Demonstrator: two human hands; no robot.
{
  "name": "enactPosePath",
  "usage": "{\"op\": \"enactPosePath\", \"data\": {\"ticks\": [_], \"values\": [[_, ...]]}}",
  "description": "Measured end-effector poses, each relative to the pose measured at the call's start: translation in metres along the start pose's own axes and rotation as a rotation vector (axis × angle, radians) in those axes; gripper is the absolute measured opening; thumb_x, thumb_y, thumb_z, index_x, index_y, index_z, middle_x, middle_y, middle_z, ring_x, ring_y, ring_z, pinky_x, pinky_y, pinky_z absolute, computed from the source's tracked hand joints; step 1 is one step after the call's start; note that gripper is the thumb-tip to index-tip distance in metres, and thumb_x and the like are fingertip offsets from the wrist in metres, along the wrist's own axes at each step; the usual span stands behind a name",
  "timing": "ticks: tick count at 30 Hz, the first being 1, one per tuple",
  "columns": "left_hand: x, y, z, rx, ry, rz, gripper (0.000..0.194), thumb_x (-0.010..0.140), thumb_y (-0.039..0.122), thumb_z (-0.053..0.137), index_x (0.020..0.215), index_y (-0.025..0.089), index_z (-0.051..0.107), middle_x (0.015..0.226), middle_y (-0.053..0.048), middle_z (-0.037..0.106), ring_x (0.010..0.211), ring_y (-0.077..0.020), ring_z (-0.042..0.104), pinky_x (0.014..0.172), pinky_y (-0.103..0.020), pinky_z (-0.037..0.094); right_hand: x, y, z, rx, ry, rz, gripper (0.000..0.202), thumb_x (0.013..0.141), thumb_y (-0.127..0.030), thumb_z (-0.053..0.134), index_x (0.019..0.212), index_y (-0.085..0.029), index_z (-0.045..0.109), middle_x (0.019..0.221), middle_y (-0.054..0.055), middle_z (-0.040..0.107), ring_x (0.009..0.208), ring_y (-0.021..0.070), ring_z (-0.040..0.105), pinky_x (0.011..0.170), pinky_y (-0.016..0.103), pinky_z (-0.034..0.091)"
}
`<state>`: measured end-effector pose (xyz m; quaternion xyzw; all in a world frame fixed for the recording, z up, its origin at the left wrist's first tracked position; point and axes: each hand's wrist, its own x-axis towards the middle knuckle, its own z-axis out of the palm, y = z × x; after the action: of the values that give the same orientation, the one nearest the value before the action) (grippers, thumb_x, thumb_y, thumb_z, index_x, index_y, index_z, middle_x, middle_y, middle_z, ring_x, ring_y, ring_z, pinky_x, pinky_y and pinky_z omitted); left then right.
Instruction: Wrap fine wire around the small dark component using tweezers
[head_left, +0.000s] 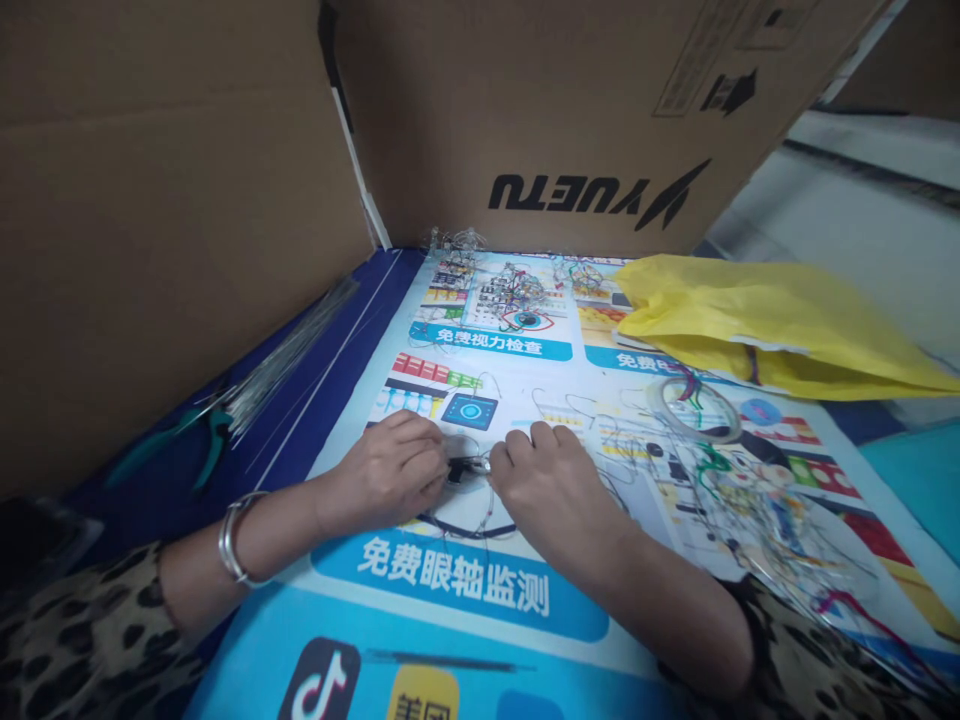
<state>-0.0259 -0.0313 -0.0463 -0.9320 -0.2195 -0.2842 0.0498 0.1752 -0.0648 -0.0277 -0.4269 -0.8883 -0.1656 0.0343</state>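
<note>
The left hand [401,466] and right hand [551,485] pinch what looks like wire [481,465] from both sides, perhaps to keep it still, left of the yellow bag [765,315].

Both hands [390,468] [555,490] close together, fingers curled, forearms angled inward

Cardboard box: brown, matt, smooth panels [465,110]. Thin wire at near centre [472,466]: metal-looking, shiny in spots. Straight wires [289,350]: bare metal, dull silver gleam. Bracelet [230,538]: polished silvery metal, glossy. Pliers handles [216,447]: teal, plastic-looking. Yellow bag [765,310]: matt, creased, thin cloth-like. Printed sheet [480,560]: smooth, soft sheen. Sleeve [97,620]: soft patterned cloth, matt.
</note>
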Motion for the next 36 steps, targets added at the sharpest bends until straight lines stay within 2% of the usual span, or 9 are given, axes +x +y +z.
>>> {"op": "enactPosePath", "data": {"ticks": [13, 24, 32, 36], "values": [[-0.001, 0.000, 0.000, -0.001, -0.011, -0.008, 0.009, 0.075, 0.008, 0.051, 0.073, 0.016, 0.052, 0.072, -0.003, 0.062, 0.077, -0.0161, 0.057, 0.066, -0.029, 0.044, 0.002, -0.002, -0.004, -0.044, -0.061, -0.009, 0.013, 0.069, -0.003, 0.048, 0.070, -0.015, 0.054, 0.065, 0.006, 0.052, 0.062, 0.0189, 0.046, 0.053, 0.031, 0.020], [0.001, 0.001, -0.001, -0.002, -0.012, -0.016, 0.008, 0.074, 0.008, 0.052, 0.073, 0.015, 0.053, 0.071, -0.004, 0.061, 0.075, -0.0162, 0.056, 0.065, -0.029, 0.045, 0.004, 0.002, -0.003, -0.029, -0.097, -0.043, 0.012, 0.071, -0.004, 0.048, 0.072, -0.014, 0.055, 0.064, 0.006, 0.052, 0.062, 0.0199, 0.047, 0.051, 0.031, 0.022], [-0.002, -0.001, 0.000, -0.021, -0.047, -0.054, 0.008, 0.074, 0.009, 0.051, 0.072, 0.016, 0.055, 0.073, -0.004, 0.061, 0.076, -0.0157, 0.055, 0.067, -0.029, 0.043, 0.003, 0.009, 0.001, -0.030, -0.083, -0.097, 0.012, 0.073, -0.004, 0.049, 0.074, -0.015, 0.054, 0.066, 0.005, 0.054, 0.062, 0.0189, 0.047, 0.053, 0.030, 0.023], [0.000, -0.001, -0.001, 0.005, -0.122, -0.045, 0.009, 0.077, 0.011, 0.050, 0.073, 0.016, 0.056, 0.075, -0.004, 0.062, 0.080, -0.0164, 0.055, 0.070, -0.030, 0.041, 0.005, 0.013, 0.001, -0.019, -0.068, -0.115, 0.012, 0.074, -0.004, 0.049, 0.075, -0.016, 0.053, 0.068, 0.005, 0.055, 0.065, 0.0193, 0.047, 0.055, 0.031, 0.023]]}}
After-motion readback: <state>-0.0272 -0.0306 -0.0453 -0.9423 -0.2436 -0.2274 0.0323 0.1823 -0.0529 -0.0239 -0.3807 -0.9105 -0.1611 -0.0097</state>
